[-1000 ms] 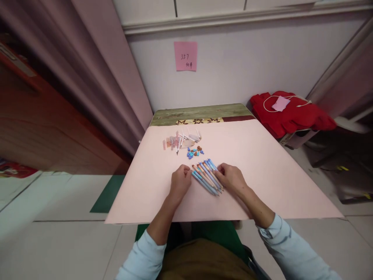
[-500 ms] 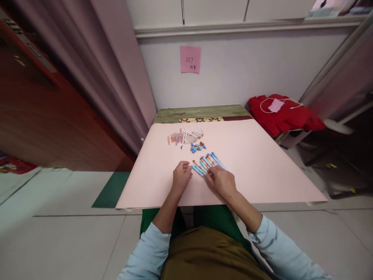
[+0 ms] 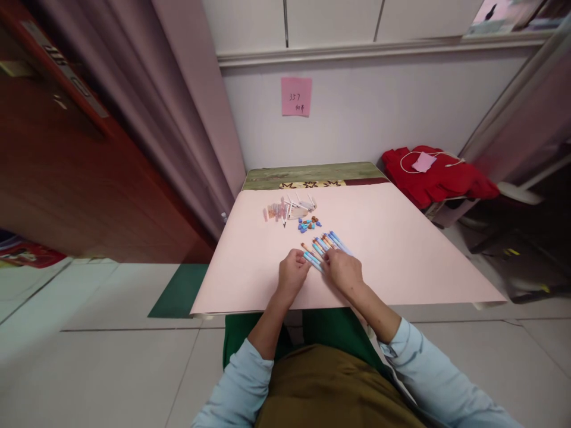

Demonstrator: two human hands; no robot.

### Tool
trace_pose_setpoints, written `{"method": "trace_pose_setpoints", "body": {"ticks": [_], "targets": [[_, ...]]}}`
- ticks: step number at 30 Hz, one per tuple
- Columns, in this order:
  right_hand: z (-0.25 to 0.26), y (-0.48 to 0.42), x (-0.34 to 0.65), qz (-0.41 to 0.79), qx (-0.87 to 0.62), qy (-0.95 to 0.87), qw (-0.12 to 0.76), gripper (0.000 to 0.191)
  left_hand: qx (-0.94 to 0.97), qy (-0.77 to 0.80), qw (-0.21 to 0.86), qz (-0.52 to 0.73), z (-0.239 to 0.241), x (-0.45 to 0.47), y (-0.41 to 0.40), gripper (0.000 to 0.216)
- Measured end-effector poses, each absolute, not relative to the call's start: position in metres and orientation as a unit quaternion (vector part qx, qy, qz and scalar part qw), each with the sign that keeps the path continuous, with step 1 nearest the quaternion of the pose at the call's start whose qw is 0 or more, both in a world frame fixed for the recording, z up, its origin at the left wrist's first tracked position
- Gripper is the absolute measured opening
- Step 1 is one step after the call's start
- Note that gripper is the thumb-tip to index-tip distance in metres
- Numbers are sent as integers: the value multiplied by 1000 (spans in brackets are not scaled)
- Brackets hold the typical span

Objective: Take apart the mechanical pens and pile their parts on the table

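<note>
A row of several blue and orange pens [image 3: 325, 244] lies side by side on a pink sheet [image 3: 392, 249] that covers the table. My left hand [image 3: 292, 273] is curled, its fingertips pinched on the near end of the leftmost blue pen. My right hand [image 3: 342, 270] rests over the near ends of the other pens, fingers bent and pressed on them. Farther back lie small blue and brown caps [image 3: 307, 224] and a cluster of clear pen barrels and white refills [image 3: 288, 210].
A green-and-patterned table edge [image 3: 312, 175] shows beyond the sheet, against a white wall with a pink note [image 3: 296, 96]. A red cloth with a white cable [image 3: 439, 173] lies to the right. A curtain [image 3: 178, 107] hangs at left.
My right hand slid left over the near ends of the pens, toward my left hand. The view shifted, so the table sits slightly right and higher.
</note>
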State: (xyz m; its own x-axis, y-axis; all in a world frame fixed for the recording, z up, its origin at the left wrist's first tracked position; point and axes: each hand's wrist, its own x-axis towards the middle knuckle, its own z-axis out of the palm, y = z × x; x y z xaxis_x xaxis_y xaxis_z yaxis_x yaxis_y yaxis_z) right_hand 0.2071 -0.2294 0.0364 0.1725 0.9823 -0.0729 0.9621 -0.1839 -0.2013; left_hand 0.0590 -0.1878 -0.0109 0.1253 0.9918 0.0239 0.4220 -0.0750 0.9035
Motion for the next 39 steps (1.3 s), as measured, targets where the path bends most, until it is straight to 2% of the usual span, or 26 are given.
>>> {"method": "trace_pose_setpoints", "body": {"ticks": [5, 9, 12, 14, 17, 21, 26, 29, 31, 34, 39], "targets": [[40, -224, 211, 125, -780, -611, 54, 22, 643, 535, 397, 377, -14, 64, -186, 24], [41, -226, 210, 92, -789, -604, 70, 21, 585, 517, 467, 416, -16, 57, -187, 24], [45, -227, 211, 85, -800, -584, 108, 20, 516, 519, 527, 432, -14, 52, -186, 25], [48, -226, 211, 113, -796, -571, 164, 19, 468, 503, 573, 447, -9, 52, -183, 27], [48, -224, 208, 218, -741, -569, 282, 20, 391, 428, 659, 480, 1, 53, -178, 34], [42, -221, 193, 437, -607, -531, 398, 29, 304, 337, 727, 516, 17, 48, -174, 33], [42, -219, 171, 680, -482, -380, 402, 48, 240, 349, 741, 521, 31, 35, -175, 26], [39, -215, 162, 763, -425, -287, 394, 44, 232, 355, 732, 534, 31, 33, -175, 24], [34, -212, 158, 743, -437, -297, 411, 41, 231, 362, 718, 547, 26, 33, -173, 24], [24, -209, 153, 611, -516, -409, 439, 41, 235, 380, 701, 556, 15, 35, -168, 26], [24, -212, 149, 317, -643, -597, 361, 35, 226, 400, 673, 580, 4, 34, -159, 24]]}}
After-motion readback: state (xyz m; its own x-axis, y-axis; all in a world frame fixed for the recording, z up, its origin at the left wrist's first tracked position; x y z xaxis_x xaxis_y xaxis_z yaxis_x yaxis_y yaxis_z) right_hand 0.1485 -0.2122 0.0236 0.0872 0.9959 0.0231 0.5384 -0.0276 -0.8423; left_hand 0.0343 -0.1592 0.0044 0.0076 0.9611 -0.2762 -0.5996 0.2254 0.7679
